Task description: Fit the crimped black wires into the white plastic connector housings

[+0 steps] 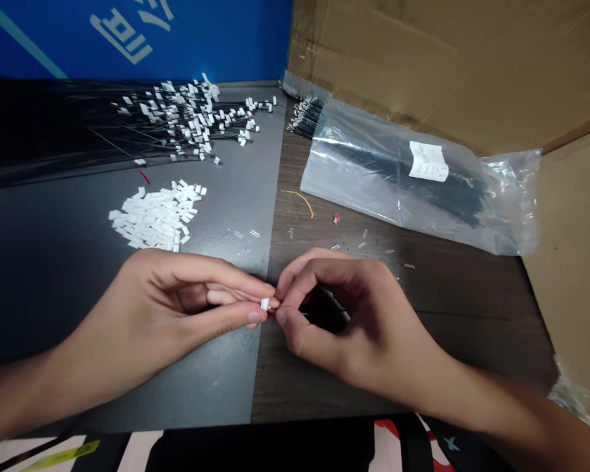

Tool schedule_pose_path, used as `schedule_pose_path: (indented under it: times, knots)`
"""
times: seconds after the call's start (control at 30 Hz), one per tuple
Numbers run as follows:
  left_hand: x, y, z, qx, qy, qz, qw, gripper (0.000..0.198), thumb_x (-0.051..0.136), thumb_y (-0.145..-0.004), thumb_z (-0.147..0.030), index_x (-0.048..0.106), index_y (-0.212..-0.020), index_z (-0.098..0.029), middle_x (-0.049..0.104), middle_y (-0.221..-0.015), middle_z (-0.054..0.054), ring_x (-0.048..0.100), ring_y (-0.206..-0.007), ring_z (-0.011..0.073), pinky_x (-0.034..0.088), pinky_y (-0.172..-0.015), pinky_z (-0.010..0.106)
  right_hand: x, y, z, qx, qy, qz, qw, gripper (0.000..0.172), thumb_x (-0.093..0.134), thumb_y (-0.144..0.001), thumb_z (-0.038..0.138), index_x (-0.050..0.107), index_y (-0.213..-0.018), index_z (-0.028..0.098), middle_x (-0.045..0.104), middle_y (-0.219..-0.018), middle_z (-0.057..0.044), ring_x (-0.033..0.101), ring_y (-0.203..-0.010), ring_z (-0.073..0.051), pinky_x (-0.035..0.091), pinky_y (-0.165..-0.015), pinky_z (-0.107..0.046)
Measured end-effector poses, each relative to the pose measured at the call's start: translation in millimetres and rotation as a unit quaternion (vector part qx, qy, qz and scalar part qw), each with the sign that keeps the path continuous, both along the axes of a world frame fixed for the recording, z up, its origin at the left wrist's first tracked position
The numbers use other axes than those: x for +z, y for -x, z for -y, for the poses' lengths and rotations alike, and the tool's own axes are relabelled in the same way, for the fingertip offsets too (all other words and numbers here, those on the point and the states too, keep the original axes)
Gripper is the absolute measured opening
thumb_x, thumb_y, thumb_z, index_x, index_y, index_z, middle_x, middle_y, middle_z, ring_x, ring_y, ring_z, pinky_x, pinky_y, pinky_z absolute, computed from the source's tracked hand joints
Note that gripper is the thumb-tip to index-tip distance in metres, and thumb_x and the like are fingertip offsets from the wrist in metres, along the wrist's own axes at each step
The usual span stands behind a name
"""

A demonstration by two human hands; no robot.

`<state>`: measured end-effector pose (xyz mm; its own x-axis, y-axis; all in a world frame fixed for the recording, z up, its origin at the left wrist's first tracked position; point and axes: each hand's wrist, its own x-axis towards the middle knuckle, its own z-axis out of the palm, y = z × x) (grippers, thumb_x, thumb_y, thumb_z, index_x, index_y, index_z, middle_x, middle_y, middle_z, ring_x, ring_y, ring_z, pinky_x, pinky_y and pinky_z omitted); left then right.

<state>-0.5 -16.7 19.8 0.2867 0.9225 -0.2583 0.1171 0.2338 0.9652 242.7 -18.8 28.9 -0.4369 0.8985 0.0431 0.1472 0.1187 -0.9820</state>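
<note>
My left hand is closed, pinching a small white connector housing between thumb and forefinger. Just to its right, my right hand is closed in a pinch on a thin wire, whose short end meets the housing's right side. How deep the wire end sits in the housing cannot be made out. Beyond my left hand lies a heap of loose white connector housings. Farther back, a bundle of black wires carries white housings on its ends.
A clear plastic bag of black wires lies at the back right, bare metal terminals sticking out. Tiny clear bits, a yellow strand and a red scrap are scattered about. Cardboard and a blue panel wall the back.
</note>
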Motion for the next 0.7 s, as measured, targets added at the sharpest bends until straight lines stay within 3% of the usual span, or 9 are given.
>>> schedule_pose_path:
  times: [0.17, 0.33, 0.7]
  knots:
    - [-3.4, 2, 4, 0.002, -0.071, -0.041, 0.997, 0.024, 0.103, -0.086, -0.022, 0.103, -0.089, -0.045, 0.098, -0.090, -0.005, 0.096, -0.077, 0.0187, 0.073, -0.076, 0.012, 1.1, -2, 2, 0.008, 0.008, 0.012, 1.000, 0.023, 0.085, -0.093, 0.007, 0.077, -0.080, 0.024, 0.087, -0.095, -0.001, 0.079, -0.086, -0.017, 0.064, -0.081, -0.031]
    - [-6.7, 3, 12, -0.005, -0.199, -0.062, 0.978, 0.027, 0.097, -0.096, -0.013, 0.105, -0.098, -0.039, 0.097, -0.093, -0.003, 0.090, -0.077, 0.0137, 0.070, -0.077, 0.012, 0.1, -3, 3, 0.015, 0.010, 0.023, 1.000, 0.023, 0.084, -0.092, 0.006, 0.076, -0.080, 0.024, 0.085, -0.095, 0.000, 0.078, -0.086, -0.017, 0.062, -0.081, -0.031]
    - [-11.3, 3, 6, -0.018, -0.229, -0.048, 0.972, 0.029, 0.093, -0.095, -0.013, 0.103, -0.096, -0.040, 0.096, -0.091, -0.006, 0.090, -0.075, 0.0119, 0.070, -0.074, 0.010, -0.3, -1, 2, -0.002, 0.004, 0.041, 0.999, 0.010, 0.079, -0.099, 0.011, 0.082, -0.091, 0.017, 0.084, -0.095, -0.003, 0.074, -0.083, -0.014, 0.057, -0.076, -0.028]
